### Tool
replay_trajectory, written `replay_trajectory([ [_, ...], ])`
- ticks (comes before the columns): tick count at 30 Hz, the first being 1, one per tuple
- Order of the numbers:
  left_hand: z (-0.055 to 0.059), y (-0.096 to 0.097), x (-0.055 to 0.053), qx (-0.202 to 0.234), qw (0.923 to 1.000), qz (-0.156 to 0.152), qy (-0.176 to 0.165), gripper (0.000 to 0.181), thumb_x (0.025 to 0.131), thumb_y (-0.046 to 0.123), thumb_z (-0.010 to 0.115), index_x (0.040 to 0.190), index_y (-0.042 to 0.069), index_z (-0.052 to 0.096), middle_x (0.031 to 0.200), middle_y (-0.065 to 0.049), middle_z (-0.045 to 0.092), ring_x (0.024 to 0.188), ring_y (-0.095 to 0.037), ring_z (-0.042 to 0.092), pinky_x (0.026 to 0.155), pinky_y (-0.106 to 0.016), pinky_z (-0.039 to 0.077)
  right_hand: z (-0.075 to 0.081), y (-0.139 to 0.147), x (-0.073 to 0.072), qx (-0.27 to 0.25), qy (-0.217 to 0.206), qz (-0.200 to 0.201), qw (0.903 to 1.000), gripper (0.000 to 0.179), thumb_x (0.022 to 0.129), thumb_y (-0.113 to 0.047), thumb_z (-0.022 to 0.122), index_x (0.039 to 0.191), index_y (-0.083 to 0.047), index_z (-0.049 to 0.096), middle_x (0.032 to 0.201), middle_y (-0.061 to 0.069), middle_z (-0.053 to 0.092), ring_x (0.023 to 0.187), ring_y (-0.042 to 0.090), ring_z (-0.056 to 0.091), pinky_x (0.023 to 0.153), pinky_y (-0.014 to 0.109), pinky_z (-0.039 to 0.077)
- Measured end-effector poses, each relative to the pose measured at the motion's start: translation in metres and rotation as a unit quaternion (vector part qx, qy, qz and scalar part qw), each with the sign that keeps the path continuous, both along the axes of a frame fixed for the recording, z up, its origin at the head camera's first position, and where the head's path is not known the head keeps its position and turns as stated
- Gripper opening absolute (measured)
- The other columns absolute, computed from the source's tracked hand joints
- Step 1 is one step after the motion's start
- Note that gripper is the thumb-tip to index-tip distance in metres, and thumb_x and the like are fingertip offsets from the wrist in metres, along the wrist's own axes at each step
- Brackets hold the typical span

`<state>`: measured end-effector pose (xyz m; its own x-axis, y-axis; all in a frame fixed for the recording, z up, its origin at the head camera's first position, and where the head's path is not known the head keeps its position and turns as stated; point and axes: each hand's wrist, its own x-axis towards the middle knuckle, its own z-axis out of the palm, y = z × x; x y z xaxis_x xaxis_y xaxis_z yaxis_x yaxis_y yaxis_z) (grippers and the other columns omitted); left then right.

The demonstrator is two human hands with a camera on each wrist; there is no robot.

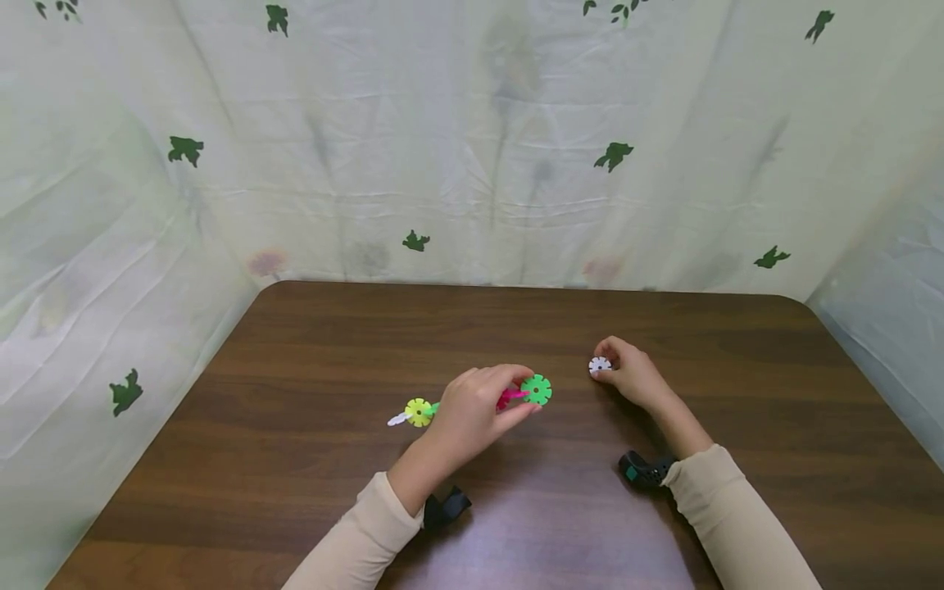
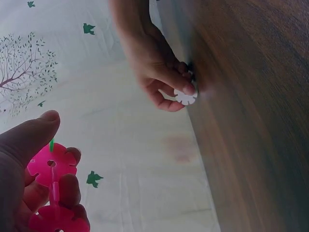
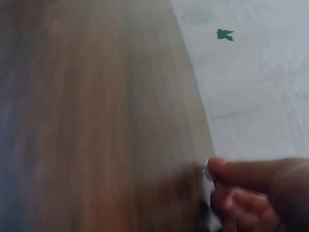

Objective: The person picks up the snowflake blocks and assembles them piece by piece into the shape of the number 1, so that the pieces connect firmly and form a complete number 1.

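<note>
My left hand [image 1: 472, 410] grips a chain of notched plastic snowflake discs above the table. At the chain's right end, by the fingertips, is a green disc [image 1: 544, 392]. Pink discs [image 2: 63, 159] lie within the grasp, and a yellow disc [image 1: 413, 412] and a white one [image 1: 398, 419] stick out to the left. The middle of the chain is hidden behind the hand. Off to the right, my right hand [image 1: 633, 377] pinches a single white snowflake disc [image 1: 600, 366] between thumb and fingers, apart from the chain. The right wrist view is blurred and shows only that disc's edge.
Both hands are over a brown wooden table [image 1: 332, 328] with rounded far corners. A pale curtain [image 1: 472, 164] with green bird shapes hangs behind it and at both sides. Black wrist straps, the left [image 1: 446, 508] and the right [image 1: 643, 471], hang below the wrists.
</note>
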<state>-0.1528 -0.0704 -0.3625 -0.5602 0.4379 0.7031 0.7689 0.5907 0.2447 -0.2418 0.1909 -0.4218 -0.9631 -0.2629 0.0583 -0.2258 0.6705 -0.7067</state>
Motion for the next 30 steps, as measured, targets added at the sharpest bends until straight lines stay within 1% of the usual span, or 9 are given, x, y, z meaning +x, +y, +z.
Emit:
replay_trajectory([
  [3, 0.0, 0.0, 0.0, -0.001, 1.0, 0.001, 0.0, 0.034, 0.068, 0.023, 0.079, 0.095, 0.009, 0.063, 0.081, 0.005, 0.064, 0.067, -0.004, 0.055, 0.06, -0.021, 0.043, 0.007, -0.002, 0.007, -0.04, 0.003, 0.013, 0.9991, 0.019, 0.083, -0.005, 0.063, 0.101, -0.002, 0.057, 0.087, 0.011, 0.059, 0.068, 0.02, 0.056, 0.06, 0.032, 0.046],
  [7, 0.0, 0.001, 0.0, -0.005, 1.0, 0.0, -0.003, 0.034, 0.069, 0.024, 0.078, 0.094, 0.009, 0.063, 0.082, 0.005, 0.064, 0.067, -0.004, 0.055, 0.06, -0.021, 0.043, 0.021, -0.007, 0.022, -0.122, 0.011, 0.036, 0.9918, 0.024, 0.084, -0.003, 0.06, 0.108, 0.002, 0.056, 0.091, 0.015, 0.06, 0.07, 0.028, 0.06, 0.061, 0.037, 0.051],
  [11, -0.001, 0.001, 0.0, -0.007, 0.9999, 0.0, -0.009, 0.033, 0.069, 0.026, 0.078, 0.094, 0.009, 0.063, 0.082, 0.005, 0.064, 0.067, -0.004, 0.055, 0.06, -0.021, 0.043, 0.038, -0.014, 0.038, -0.183, 0.012, 0.067, 0.9808, 0.023, 0.083, -0.005, 0.063, 0.102, 0.004, 0.055, 0.087, 0.015, 0.059, 0.073, 0.037, 0.059, 0.064, 0.042, 0.05],
  [13, -0.001, 0.0, 0.0, -0.006, 0.9999, 0.0, -0.012, 0.033, 0.069, 0.025, 0.078, 0.094, 0.009, 0.063, 0.082, 0.005, 0.064, 0.066, -0.003, 0.055, 0.059, -0.021, 0.043, 0.045, -0.018, 0.045, -0.198, 0.015, 0.086, 0.9763, 0.019, 0.082, -0.007, 0.064, 0.097, 0.003, 0.056, 0.084, 0.014, 0.059, 0.072, 0.036, 0.06, 0.065, 0.043, 0.05],
  [19, -0.002, 0.001, 0.0, -0.003, 0.9999, -0.002, -0.011, 0.034, 0.069, 0.025, 0.079, 0.094, 0.009, 0.063, 0.081, 0.005, 0.064, 0.063, -0.005, 0.054, 0.057, -0.021, 0.042, 0.062, -0.028, 0.063, -0.195, 0.046, 0.146, 0.9688, 0.01, 0.08, -0.004, 0.065, 0.09, -0.003, 0.06, 0.082, 0.009, 0.061, 0.069, 0.018, 0.06, 0.062, 0.033, 0.051],
  [23, -0.002, 0.002, 0.001, -0.005, 0.9999, -0.008, -0.012, 0.034, 0.069, 0.025, 0.078, 0.094, 0.008, 0.063, 0.08, 0.005, 0.064, 0.062, -0.005, 0.054, 0.057, -0.02, 0.043, 0.072, -0.037, 0.074, -0.171, 0.085, 0.167, 0.9673, 0.012, 0.078, 0.001, 0.065, 0.087, -0.005, 0.062, 0.079, 0.003, 0.061, 0.067, 0.015, 0.057, 0.058, 0.028, 0.049],
  [26, -0.002, 0.003, 0.001, -0.005, 0.9999, -0.011, -0.009, 0.032, 0.07, 0.025, 0.078, 0.093, 0.009, 0.064, 0.079, 0.005, 0.064, 0.061, -0.005, 0.053, 0.056, -0.02, 0.042, 0.083, -0.045, 0.083, -0.15, 0.129, 0.172, 0.965, 0.013, 0.075, 0.006, 0.066, 0.084, -0.004, 0.063, 0.076, 0.001, 0.061, 0.066, 0.013, 0.055, 0.057, 0.027, 0.048],
  [28, -0.002, 0.003, 0.002, -0.004, 0.9999, -0.013, -0.004, 0.031, 0.07, 0.025, 0.077, 0.093, 0.009, 0.064, 0.078, 0.005, 0.063, 0.061, -0.004, 0.052, 0.055, -0.019, 0.041, 0.09, -0.049, 0.088, -0.147, 0.159, 0.178, 0.96, 0.015, 0.072, 0.01, 0.067, 0.081, -0.002, 0.063, 0.075, 0.003, 0.061, 0.065, 0.013, 0.055, 0.057, 0.026, 0.047],
  [30, -0.003, 0.004, 0.002, -0.003, 0.9999, -0.013, 0.004, 0.03, 0.07, 0.025, 0.077, 0.092, 0.009, 0.064, 0.078, 0.005, 0.063, 0.061, -0.004, 0.053, 0.055, -0.018, 0.041, 0.091, -0.051, 0.09, -0.15, 0.194, 0.187, 0.9513, 0.017, 0.07, 0.012, 0.068, 0.079, -0.001, 0.063, 0.073, 0.004, 0.061, 0.064, 0.012, 0.054, 0.057, 0.024, 0.046],
])
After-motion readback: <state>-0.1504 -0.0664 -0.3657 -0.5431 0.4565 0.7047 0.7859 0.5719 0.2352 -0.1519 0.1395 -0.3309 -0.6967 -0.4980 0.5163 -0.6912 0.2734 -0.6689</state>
